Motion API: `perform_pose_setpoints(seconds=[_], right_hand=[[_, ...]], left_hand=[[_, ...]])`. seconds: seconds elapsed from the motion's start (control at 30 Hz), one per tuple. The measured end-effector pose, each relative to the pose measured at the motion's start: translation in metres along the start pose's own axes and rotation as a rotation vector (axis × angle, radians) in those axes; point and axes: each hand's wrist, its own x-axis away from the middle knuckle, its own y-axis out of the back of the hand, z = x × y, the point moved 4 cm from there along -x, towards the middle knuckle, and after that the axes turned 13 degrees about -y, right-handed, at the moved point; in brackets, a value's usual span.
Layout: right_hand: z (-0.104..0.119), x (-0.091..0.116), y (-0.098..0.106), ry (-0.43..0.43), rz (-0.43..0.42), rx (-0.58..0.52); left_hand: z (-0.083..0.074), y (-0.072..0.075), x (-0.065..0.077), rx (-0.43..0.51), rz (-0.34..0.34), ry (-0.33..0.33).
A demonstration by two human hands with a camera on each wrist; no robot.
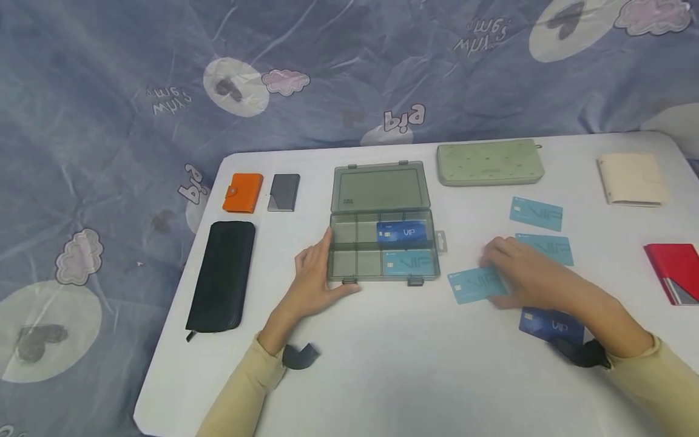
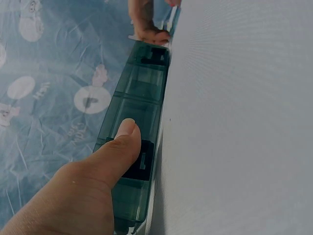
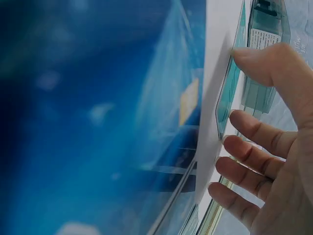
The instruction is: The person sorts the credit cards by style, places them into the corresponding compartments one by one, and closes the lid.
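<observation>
My left hand [image 1: 311, 279] holds the front left corner of a green see-through compartment box [image 1: 344, 264], fingers along its left wall. In the left wrist view its thumb [image 2: 128, 129] presses beside a front latch. The lid [image 1: 381, 188] lies folded back. Inside, a dark blue VIP card [image 1: 403, 232] sits in the back row and a light blue card [image 1: 408, 263] in the front row. To the right of the box, my right hand [image 1: 526, 276] holds another light blue VIP card [image 1: 475, 286] by its right end, thumb and index finger at its edges.
Two light blue cards [image 1: 536, 214] and a dark blue card [image 1: 550, 326] lie around the right hand. A green case [image 1: 490, 162], cream holder [image 1: 632, 179] and red wallet [image 1: 674, 270] stand right; an orange holder [image 1: 243, 193], grey holder [image 1: 284, 193] and black wallet [image 1: 221, 276] left.
</observation>
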Motion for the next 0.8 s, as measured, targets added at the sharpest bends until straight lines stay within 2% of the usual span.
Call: perform_pose_setpoints(seconds=[0.17, 0.47, 0.7, 0.8], right_hand=[[0.002, -0.007, 0.001, -0.014, 0.008, -0.009], [0.005, -0.015, -0.002, -0.091, 0.039, -0.022], [-0.003, -0.016, -0.004, -0.241, 0.110, -0.079], [-0.007, -0.015, -0.004, -0.273, 0.114, -0.089]], left_hand=[[0.000, -0.001, 0.001, -0.002, 0.005, -0.002], [-0.001, 0.001, 0.000, -0.007, -0.001, 0.001], [-0.001, 0.000, 0.001, 0.001, -0.002, -0.002], [0.000, -0.001, 0.001, -0.006, -0.004, -0.002]])
